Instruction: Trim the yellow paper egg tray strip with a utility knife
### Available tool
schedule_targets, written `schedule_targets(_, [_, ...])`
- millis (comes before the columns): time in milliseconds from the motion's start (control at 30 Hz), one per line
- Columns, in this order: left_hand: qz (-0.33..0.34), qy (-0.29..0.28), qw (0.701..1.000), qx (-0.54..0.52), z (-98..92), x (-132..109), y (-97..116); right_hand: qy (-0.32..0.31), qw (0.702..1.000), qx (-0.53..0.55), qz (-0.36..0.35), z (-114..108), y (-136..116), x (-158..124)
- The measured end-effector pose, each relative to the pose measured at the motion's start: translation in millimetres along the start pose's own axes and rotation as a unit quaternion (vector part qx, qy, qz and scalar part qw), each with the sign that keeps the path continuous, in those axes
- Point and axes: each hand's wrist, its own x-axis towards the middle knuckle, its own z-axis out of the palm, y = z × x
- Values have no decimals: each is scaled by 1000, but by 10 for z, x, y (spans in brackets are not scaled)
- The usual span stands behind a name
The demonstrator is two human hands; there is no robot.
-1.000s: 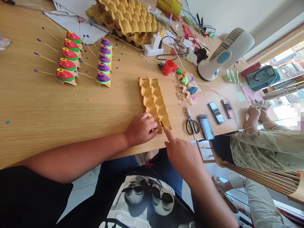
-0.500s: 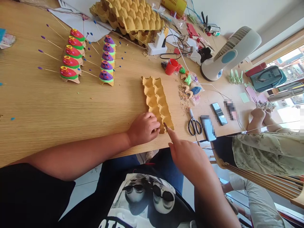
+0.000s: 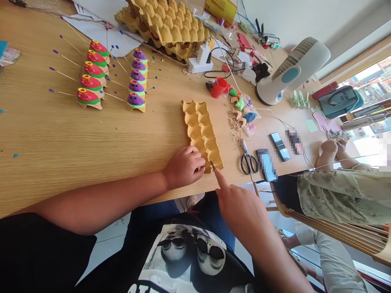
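A strip of yellow egg carton [image 3: 200, 122], two cups wide, lies on the table near the front edge. My left hand [image 3: 185, 165] is closed on its near left side, fingers curled over the edge and pressing it down. In my right hand [image 3: 238, 201] is a small knife [image 3: 212, 165]; its thin dark blade touches the near end of the carton. The index finger lies stretched along the knife, and the hand hides most of the handle.
Red clay-covered carton pieces [image 3: 91, 82] and purple ones [image 3: 136, 86] stand at left. Stacked egg trays [image 3: 171, 24] lie behind. To the right are scissors [image 3: 248, 158], a red cup [image 3: 218, 87], phones [image 3: 280, 146] and a fan [image 3: 290, 73]. Another person [image 3: 339, 191] sits at right.
The knife and my right hand have shifted very slightly toward the carton's near edge. My left hand stays on the carton.
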Motion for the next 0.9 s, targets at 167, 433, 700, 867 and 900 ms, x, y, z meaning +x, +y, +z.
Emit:
schedule_targets(167, [0, -3, 1000, 0, -6, 0, 0, 0, 1000, 6, 3, -26, 18, 19])
schedule_targets(433, [-1, -3, 1000, -2, 1, -4, 6, -14, 1000, 14, -7, -83, 70, 21])
schedule_targets(700, [-1, -6, 1000, -4, -4, -1, 11, -8, 1000, 8, -11, -66, 83, -15])
schedule_targets(867, [1, -5, 1000, -3, -7, -3, 6, 1, 999, 17, -29, -123, 131, 23])
schedule_targets(900, [1, -5, 1000, -4, -6, -2, 5, 2, 999, 19, -33, -131, 139, 31])
